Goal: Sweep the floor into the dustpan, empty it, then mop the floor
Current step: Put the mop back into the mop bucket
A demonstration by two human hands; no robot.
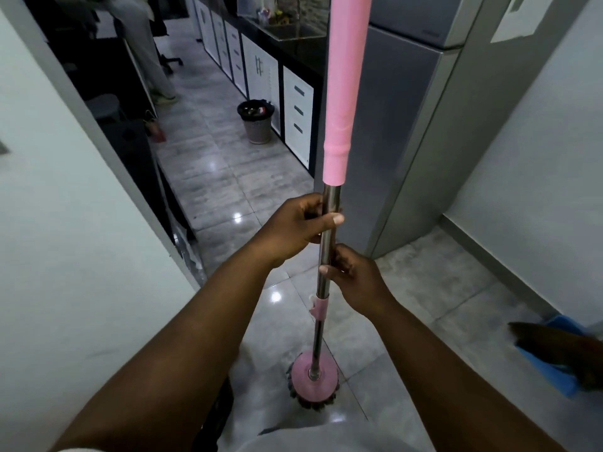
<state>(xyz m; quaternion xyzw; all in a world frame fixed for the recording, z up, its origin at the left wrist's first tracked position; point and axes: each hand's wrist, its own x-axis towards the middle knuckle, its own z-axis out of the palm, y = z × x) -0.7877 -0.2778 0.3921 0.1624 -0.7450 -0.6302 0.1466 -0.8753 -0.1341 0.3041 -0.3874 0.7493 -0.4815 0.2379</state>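
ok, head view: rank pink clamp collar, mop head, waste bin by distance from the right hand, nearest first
1. pink clamp collar, on the pole just below the right hand.
2. mop head, on the floor at the pole's foot.
3. waste bin, far up the corridor by the drawers.

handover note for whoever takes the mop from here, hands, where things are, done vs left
Left hand: grips the mop's steel pole just below the pink sleeve.
Right hand: grips the same pole lower down, above the pink collar.
Mop: nearly upright, its round pink head on the grey tiled floor by the fridge.
Done: the tiles look glossy; sweeping cannot be confirmed, no dustpan clearly in view.
Left: mop the floor toward the waste bin.
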